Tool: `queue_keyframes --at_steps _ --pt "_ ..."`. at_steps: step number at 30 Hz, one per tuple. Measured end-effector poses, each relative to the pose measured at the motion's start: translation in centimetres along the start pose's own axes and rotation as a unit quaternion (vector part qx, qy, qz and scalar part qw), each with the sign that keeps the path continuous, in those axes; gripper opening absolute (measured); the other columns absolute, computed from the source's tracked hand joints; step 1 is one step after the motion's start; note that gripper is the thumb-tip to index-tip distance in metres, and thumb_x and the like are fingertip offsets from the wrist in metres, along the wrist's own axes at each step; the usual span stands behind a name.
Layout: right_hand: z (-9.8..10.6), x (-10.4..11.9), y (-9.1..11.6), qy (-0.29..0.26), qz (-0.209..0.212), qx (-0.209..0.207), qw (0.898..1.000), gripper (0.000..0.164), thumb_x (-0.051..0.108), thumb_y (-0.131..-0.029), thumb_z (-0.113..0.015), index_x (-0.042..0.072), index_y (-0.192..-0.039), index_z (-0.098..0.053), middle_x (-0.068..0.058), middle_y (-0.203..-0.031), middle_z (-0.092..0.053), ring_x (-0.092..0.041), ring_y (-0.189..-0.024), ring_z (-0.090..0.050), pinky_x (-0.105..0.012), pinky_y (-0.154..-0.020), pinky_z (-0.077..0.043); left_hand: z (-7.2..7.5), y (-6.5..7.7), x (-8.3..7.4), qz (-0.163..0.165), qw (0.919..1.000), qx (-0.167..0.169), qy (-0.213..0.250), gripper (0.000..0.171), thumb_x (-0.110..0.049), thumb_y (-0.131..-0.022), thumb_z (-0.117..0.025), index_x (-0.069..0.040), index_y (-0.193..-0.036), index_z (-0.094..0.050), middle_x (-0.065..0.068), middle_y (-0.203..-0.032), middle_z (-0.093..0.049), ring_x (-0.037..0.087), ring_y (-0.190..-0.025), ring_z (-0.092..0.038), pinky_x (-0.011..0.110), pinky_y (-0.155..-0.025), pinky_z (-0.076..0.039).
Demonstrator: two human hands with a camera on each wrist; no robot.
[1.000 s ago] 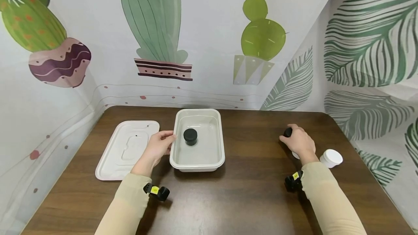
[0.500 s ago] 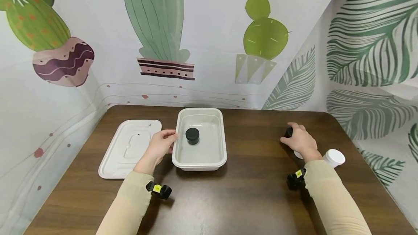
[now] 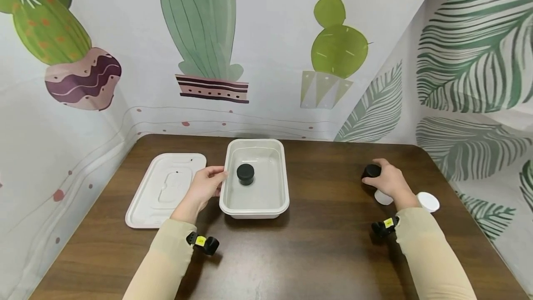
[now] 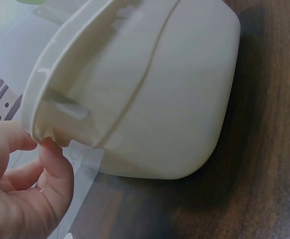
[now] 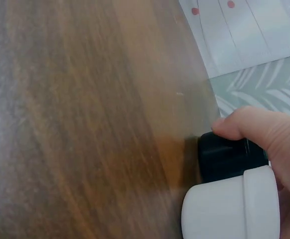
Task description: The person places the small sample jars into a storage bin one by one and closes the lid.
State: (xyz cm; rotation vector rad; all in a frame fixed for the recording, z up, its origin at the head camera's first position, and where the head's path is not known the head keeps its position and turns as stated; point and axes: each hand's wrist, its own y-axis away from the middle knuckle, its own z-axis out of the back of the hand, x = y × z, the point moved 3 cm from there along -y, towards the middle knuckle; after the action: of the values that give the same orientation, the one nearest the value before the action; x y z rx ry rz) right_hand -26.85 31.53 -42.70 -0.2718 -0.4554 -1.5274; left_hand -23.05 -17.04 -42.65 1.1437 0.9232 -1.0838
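Observation:
On the table's left half, my left hand [image 3: 206,183] pinches the left rim of a pale rectangular food container [image 3: 275,198]; the left wrist view shows thumb and finger at its edge [image 4: 34,99]. A small black round jar [image 3: 245,173] sits inside the container. Over on the right, my right hand [image 3: 390,180] holds another black jar [image 3: 372,171] between thumb and fingers. Close by that hand stands a white jar [image 3: 383,197], partly hidden by it; in the right wrist view this white jar [image 5: 219,211] is right beside the black jar [image 5: 229,157].
A flat white lid [image 3: 166,193] lies left of the container, partly behind my left hand. A second white jar [image 3: 429,202] is near the right edge, partly covered by my right wrist. The brown table [image 3: 320,226] ends at a patterned cloth wall [image 3: 270,59].
My right hand has shifted slightly to the right, and more of the black jar and the white jar near it now shows. My left hand stays at the container's rim.

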Motion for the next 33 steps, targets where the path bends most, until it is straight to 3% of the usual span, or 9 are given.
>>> queue_keyframes --at_steps 15,24,33 --pt "0.4 -0.1 1.1 0.003 0.011 -0.049 0.999 0.070 0.031 -0.086 -0.064 -0.008 -0.137 -0.035 -0.039 -0.127 -0.045 -0.055 -0.109 -0.048 -0.058 -0.084 -0.046 0.0 0.2 0.0 -0.002 1.0000 -0.002 0.007 0.038 -0.014 -0.094 -0.055 0.007 -0.126 -0.053 0.024 -0.104 -0.062 0.013 -0.066 -0.061 0.024 -0.057 -0.053" --pt "0.3 0.6 1.5 -0.013 0.007 -0.069 0.997 0.085 0.053 -0.086 -0.061 -0.006 -0.141 -0.033 -0.038 -0.135 -0.039 -0.055 -0.118 -0.042 -0.063 -0.092 -0.040 0.0 0.2 0.3 -0.004 0.9997 0.003 0.023 0.038 -0.014 -0.094 -0.055 0.007 -0.126 -0.053 0.022 -0.101 -0.063 0.013 -0.066 -0.060 0.023 -0.056 -0.053" --pt "0.3 1.4 2.2 -0.058 0.017 -0.141 0.988 0.078 0.045 -0.086 -0.064 -0.006 -0.137 -0.035 -0.034 -0.131 -0.046 -0.049 -0.111 -0.050 -0.058 -0.088 -0.043 0.0 0.3 0.4 -0.005 0.9996 0.005 0.029 0.039 -0.014 -0.094 -0.054 0.007 -0.126 -0.052 0.023 -0.102 -0.063 0.013 -0.066 -0.061 0.024 -0.057 -0.053"
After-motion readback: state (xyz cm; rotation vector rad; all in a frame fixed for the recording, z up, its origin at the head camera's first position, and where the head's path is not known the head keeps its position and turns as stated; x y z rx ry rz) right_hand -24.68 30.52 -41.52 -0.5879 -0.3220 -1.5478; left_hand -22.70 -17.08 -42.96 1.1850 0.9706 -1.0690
